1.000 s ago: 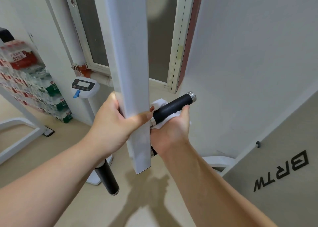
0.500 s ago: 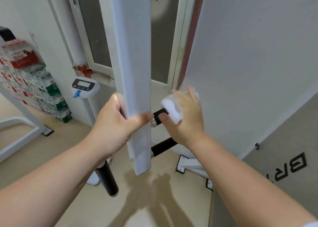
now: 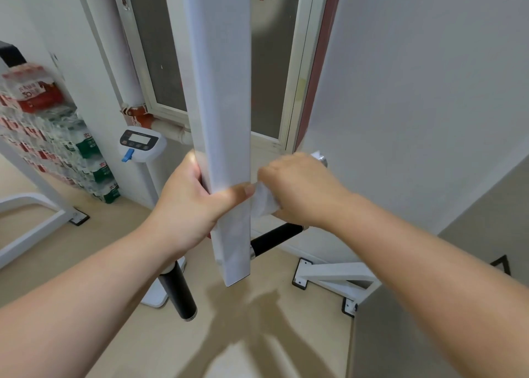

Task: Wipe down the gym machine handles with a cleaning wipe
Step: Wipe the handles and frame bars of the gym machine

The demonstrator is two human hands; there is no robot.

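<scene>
Handle (image 3: pixel 320 159) up top is almost buried: only its metal end cap peeks out at 2 o'clock from the right hand (image 3: pixel 300 188), which is curled over the bar with the wipe (image 3: pixel 264 203) bunched beneath it. The wipe shows white at the hand's 8 o'clock edge, right against the post (image 3: pixel 223 120), so it sits at the handle's inner end. The left hand (image 3: pixel 189 206) grips the post from 9 o'clock, thumb wrapped across its front face and nearly touching the wipe, steadying the frame.

Here is what matters: the handle's long axis runs from the post out toward 2 o'clock, away from the person, and the right hand is the one on it. My read is that the coming stroke goes outward along that line to the cap.

A lower handle (image 3: pixel 274 238) juts from the post on the same slant, just below the right wrist at 6 o'clock. A third handle (image 3: pixel 179 296) hangs under the left wrist toward 5 o'clock. Both look like the next stops.
</scene>
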